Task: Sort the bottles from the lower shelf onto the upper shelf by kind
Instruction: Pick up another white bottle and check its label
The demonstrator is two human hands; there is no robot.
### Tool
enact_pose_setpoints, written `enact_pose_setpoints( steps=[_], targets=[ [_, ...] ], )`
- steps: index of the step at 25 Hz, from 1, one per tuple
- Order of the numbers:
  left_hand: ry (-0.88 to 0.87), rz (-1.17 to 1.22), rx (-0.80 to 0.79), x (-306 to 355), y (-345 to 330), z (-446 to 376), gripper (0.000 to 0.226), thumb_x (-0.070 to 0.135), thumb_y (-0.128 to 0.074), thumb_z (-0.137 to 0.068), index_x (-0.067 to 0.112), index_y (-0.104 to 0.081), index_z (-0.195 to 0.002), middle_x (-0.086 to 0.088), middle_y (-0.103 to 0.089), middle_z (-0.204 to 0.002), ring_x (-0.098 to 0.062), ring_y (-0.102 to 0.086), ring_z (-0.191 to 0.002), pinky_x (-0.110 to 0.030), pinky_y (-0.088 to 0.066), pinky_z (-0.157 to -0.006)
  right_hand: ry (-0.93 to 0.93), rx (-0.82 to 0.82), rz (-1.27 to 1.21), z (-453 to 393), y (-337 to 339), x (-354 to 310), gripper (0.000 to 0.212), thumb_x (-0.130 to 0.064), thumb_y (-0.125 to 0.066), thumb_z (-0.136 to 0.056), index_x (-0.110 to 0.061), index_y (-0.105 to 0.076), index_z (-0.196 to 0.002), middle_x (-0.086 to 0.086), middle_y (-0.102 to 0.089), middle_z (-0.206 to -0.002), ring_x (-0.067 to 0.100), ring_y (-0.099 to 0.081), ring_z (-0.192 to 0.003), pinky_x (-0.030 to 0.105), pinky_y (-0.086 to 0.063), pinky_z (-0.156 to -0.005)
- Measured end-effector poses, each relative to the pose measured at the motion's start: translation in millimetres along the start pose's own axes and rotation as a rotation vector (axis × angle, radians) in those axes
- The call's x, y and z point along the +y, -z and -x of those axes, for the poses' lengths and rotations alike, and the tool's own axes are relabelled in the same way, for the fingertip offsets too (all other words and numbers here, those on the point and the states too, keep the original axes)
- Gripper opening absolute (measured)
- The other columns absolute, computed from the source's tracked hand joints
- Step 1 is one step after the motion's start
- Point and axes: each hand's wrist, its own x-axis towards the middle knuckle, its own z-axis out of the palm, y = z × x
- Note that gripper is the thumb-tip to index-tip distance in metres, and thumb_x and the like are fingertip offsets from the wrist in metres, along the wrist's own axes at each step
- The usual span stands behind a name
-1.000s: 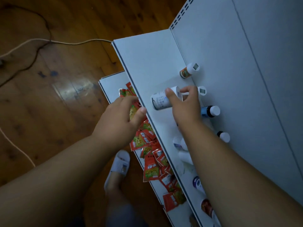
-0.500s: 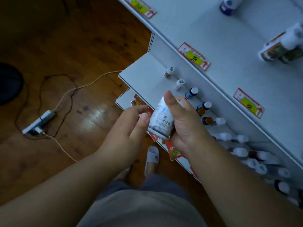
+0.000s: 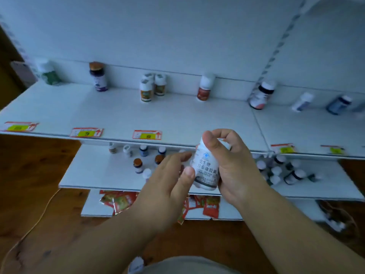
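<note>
Below the upper shelf [image 3: 177, 117] edge, the right hand [image 3: 231, 167] grips the upright white bottle [image 3: 206, 169]; the left hand [image 3: 167, 182], fingers relaxed, touches its side.

Smooth white plastic bottle [image 3: 206, 167] in the right hand [image 3: 235, 165], its paper label printed dark and looking matt. Upper shelf [image 3: 177, 119] at twelve o'clock looks like painted metal, flat, matt white, with red-and-yellow paper price tags [image 3: 147, 134] along its edge. Glossy red foil-like sachets [image 3: 118, 200] crumpled at seven o'clock. Floor [image 3: 29, 175] is dark polished wood with a faint sheen.
</note>
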Motion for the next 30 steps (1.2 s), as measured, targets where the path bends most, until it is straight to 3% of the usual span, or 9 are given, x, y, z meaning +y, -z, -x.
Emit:
enact_pose_setpoints(
  steps=[4,5,8,10,14,17,24,27,30],
  targets=[
    [-0.185,-0.075,-0.16,74,-119,-38,0.047,0.069,-0.017,-0.09,0.052,-0.038,-0.128,0.029,-0.048,-0.125,0.016,-0.039,-0.119,-0.008,-0.033,-0.097,0.116,0.244,0.037,24,150,-34,0.064,-0.059,-0.089,-0.05,-0.025,-0.059,-0.096,0.008,-0.066,-0.085,0.031,-0.068,-0.081,0.068,-0.054,-0.077],
    [-0.216,-0.053,-0.192,90,-148,-46,0.05,0.069,-0.018,-0.09,0.049,-0.04,-0.129,0.027,-0.049,-0.126,0.015,-0.04,-0.119,-0.008,-0.033,-0.097,0.138,0.288,0.062,30,183,-41,0.059,-0.06,-0.086,-0.054,-0.027,-0.059,-0.095,0.008,-0.066,-0.087,0.03,-0.069,-0.081,0.065,-0.056,-0.076],
    [-0.277,0.012,-0.312,135,-236,-68,0.068,0.074,-0.019,-0.089,0.035,-0.043,-0.139,0.017,-0.049,-0.136,0.003,-0.043,-0.127,-0.033,-0.038,-0.107,0.185,0.431,0.11,48,280,-65,0.045,-0.053,-0.079,-0.074,-0.026,-0.057,-0.102,0.007,-0.066,-0.092,0.017,-0.07,-0.072,0.045,-0.061,-0.059],
    [-0.311,-0.002,-0.382,166,-287,-86,0.073,0.079,-0.017,-0.086,0.035,-0.042,-0.139,0.018,-0.05,-0.135,0.002,-0.045,-0.125,-0.038,-0.042,-0.104,0.211,0.5,0.105,52,338,-82,0.042,-0.048,-0.076,-0.077,-0.022,-0.057,-0.104,0.004,-0.066,-0.089,0.014,-0.069,-0.072,0.036,-0.058,-0.058],
    [-0.367,-0.065,-0.493,211,-366,-132,0.071,0.083,-0.016,-0.083,0.044,-0.039,-0.137,0.023,-0.049,-0.13,0.006,-0.045,-0.118,-0.03,-0.045,-0.097,0.223,0.584,0.105,36,426,-106,0.05,-0.052,-0.074,-0.069,-0.023,-0.055,-0.105,0.003,-0.066,-0.089,0.012,-0.068,-0.072,0.041,-0.061,-0.07],
    [-0.409,-0.073,-0.564,232,-431,-185,0.082,0.088,-0.013,-0.078,0.039,-0.042,-0.138,0.017,-0.05,-0.132,0.002,-0.047,-0.119,-0.032,-0.044,-0.098,0.24,0.676,0.08,7,492,-122,0.053,-0.053,-0.076,-0.067,-0.023,-0.055,-0.105,0.003,-0.065,-0.09,0.012,-0.067,-0.073,0.043,-0.06,-0.072],
    [-0.492,-0.146,-0.707,294,-592,-274,0.09,0.086,-0.008,-0.076,0.034,-0.043,-0.14,0.012,-0.05,-0.139,-0.003,-0.048,-0.119,-0.037,-0.045,-0.099,0.258,0.957,0.173,-19,651,-162,0.044,-0.047,-0.074,-0.081,-0.021,-0.052,-0.109,0.007,-0.064,-0.103,0.018,-0.067,-0.087,0.041,-0.06,-0.079],
    [-0.47,-0.129,-0.742,313,-667,-295,0.08,0.081,-0.019,-0.079,0.034,-0.043,-0.139,0.011,-0.049,-0.14,-0.008,-0.051,-0.119,-0.041,-0.048,-0.098,0.234,0.986,0.207,-27,735,-166,0.042,-0.046,-0.072,-0.083,-0.021,-0.054,-0.111,0.0,-0.064,-0.1,0.01,-0.066,-0.084,0.031,-0.059,-0.074],
    [-0.473,-0.191,-0.654,322,-732,-319,0.082,0.08,-0.016,-0.081,0.03,-0.042,-0.141,0.007,-0.049,-0.14,-0.01,-0.048,-0.123,-0.041,-0.043,-0.103,0.155,0.85,0.272,-53,814,-166,0.051,-0.052,-0.073,-0.078,-0.023,-0.058,-0.117,-0.003,-0.065,-0.109,0.013,-0.066,-0.097,0.034,-0.059,-0.081]
  ],
)
